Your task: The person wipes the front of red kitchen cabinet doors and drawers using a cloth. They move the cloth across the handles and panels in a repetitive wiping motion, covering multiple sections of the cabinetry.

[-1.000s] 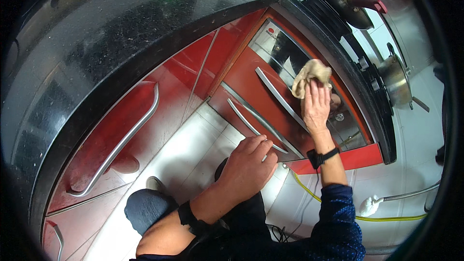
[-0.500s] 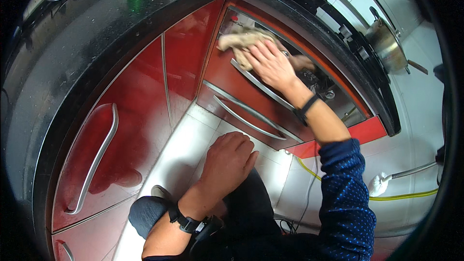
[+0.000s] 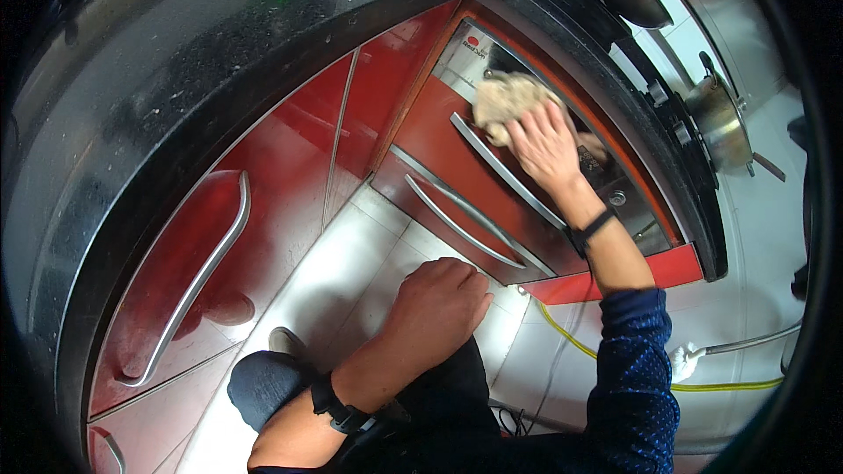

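Cloth [image 3: 511,105], pale beige and crumpled, lies against a glossy dark panel [image 3: 604,174], spread out toward ten and eleven o'clock from the tips of the right hand [image 3: 546,147], which covers its four o'clock edge. The right fingers reach nearly straight, slightly apart, on top of the fabric; the thumb is hidden, so whether they also pinch it cannot be told. Bunched up, it shows only a loose long axis, roughly ten to four o'clock, close to the panel's own slant. An upper silver handle [image 3: 505,169] runs just beside it on the seven o'clock side, and a round knob [image 3: 617,198] sits farther off toward four. The right hand is clearly nearer: the left hand [image 3: 439,309] is well apart, around seven o'clock from the cloth, fingers loosely curled and palm turned away; whether it holds anything, the view does not show.
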A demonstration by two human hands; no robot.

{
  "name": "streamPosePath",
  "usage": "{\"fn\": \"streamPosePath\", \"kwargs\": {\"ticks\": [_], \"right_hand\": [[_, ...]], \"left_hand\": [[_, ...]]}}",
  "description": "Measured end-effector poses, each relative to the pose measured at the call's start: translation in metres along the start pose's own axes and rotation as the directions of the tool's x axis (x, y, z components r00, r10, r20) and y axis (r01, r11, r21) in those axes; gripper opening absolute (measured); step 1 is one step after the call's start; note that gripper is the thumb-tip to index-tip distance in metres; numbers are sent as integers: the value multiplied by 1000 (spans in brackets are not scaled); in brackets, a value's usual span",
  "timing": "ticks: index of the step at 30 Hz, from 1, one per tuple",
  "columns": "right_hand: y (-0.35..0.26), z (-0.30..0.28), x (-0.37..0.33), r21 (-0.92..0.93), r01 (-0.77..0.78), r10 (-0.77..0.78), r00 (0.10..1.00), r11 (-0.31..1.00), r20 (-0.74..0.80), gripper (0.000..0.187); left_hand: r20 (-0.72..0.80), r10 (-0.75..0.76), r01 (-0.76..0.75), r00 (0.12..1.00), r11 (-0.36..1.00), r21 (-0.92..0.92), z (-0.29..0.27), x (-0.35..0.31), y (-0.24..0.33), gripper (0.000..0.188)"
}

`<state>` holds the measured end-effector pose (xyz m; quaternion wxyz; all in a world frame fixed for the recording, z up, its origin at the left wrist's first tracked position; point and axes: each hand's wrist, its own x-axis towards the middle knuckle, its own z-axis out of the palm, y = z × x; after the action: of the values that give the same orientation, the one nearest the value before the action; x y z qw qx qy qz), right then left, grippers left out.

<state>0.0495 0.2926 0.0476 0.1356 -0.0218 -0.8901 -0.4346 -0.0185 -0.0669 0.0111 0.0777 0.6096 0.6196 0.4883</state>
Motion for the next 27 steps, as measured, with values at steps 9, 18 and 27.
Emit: {"fn": "streamPosePath", "kwargs": {"ticks": [9,18,27], "right_hand": [[-17,-15,57,-66,92,-86,993,994,85,44],[-25,18,119,-53,24,-29,995,998,-95,41],[-17,-12,94,-65,9,-7,1000,998,17,45]], "left_hand": [[86,12,-18,996,997,70,12,-3,1,18],[66,-44,38,997,995,87,2,-9,-6,20],[2,-10,10,1000,998,57,3,-10,9,19]]}}
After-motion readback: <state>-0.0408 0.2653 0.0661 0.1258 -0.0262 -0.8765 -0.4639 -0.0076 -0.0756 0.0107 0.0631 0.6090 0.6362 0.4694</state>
